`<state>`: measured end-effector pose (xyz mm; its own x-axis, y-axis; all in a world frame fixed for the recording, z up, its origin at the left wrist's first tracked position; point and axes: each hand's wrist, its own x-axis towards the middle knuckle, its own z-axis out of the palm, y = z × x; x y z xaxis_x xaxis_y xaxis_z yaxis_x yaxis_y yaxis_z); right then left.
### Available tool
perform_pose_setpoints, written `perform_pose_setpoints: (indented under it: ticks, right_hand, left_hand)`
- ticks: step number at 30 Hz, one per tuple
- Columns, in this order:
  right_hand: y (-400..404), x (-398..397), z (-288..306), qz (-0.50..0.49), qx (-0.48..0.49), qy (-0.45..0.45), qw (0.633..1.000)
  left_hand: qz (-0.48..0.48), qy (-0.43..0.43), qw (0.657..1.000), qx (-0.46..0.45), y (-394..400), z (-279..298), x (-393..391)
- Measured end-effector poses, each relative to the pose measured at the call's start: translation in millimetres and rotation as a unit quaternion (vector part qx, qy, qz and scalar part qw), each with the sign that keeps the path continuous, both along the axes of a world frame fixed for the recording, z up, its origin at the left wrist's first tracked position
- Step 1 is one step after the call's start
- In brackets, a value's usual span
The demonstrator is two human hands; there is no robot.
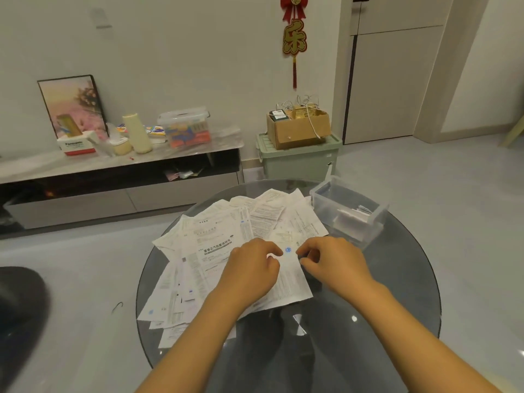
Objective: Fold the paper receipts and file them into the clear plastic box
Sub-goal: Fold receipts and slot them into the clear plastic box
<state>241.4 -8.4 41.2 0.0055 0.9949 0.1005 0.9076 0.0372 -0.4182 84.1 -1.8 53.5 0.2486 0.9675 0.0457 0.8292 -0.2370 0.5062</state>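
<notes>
A loose pile of white paper receipts (215, 245) is spread over the left and middle of a round dark glass table (397, 307). One long receipt (289, 279) with a small blue stamp lies on top, nearest to me. My left hand (252, 268) pinches its left edge between thumb and fingers. My right hand (331, 259) pinches its right edge. The clear plastic box (351, 211) stands at the table's far right, open, with a few folded papers inside at its right end.
Beyond the table a low TV cabinet (119, 177) carries a lidded plastic container (185, 126), a framed picture and small items. A green storage bin (300, 160) with a cardboard box (297, 129) on top stands by the wall. A dark seat (19, 307) sits at the left.
</notes>
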Motion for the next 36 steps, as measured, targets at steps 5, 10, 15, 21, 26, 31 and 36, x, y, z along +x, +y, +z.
perform_pose_setpoints:
  ticks: [5,10,15,21,26,31,36]
  right_hand:
    - [1.8,-13.5,-16.8,0.059,-0.034,-0.013,0.998]
    - [4.9,-22.1,-26.6,0.091,-0.04,-0.025,0.995]
    - [2.0,-30.3,-36.8,0.142,-0.059,-0.01,0.988]
    - [-3.8,-33.4,-39.9,0.196,-0.073,-0.013,0.978]
    - [-6.4,-32.1,-43.8,0.203,-0.079,-0.025,0.976]
    - [-13.3,-27.6,-43.6,0.224,-0.101,-0.017,0.969]
    - [-17.6,-28.5,-49.0,0.204,-0.091,0.018,0.975]
  left_hand:
    - [0.005,0.042,0.999,-0.009,-5.8,-24.9,-17.2]
    - [-0.017,0.212,0.976,-0.046,-10.7,-39.1,-23.6]
    - [-0.037,0.222,0.97,-0.093,-17.7,-48.5,-39.0]
    - [-0.072,0.125,0.988,-0.058,-21.4,-47.1,-48.7]
    - [-0.126,0.132,0.982,-0.059,-26.6,-46.5,-56.7]
    - [-0.159,0.106,0.977,-0.095,-33.3,-47.8,-60.9]
    - [-0.166,0.086,0.977,-0.101,-33.5,-54.9,-67.0]
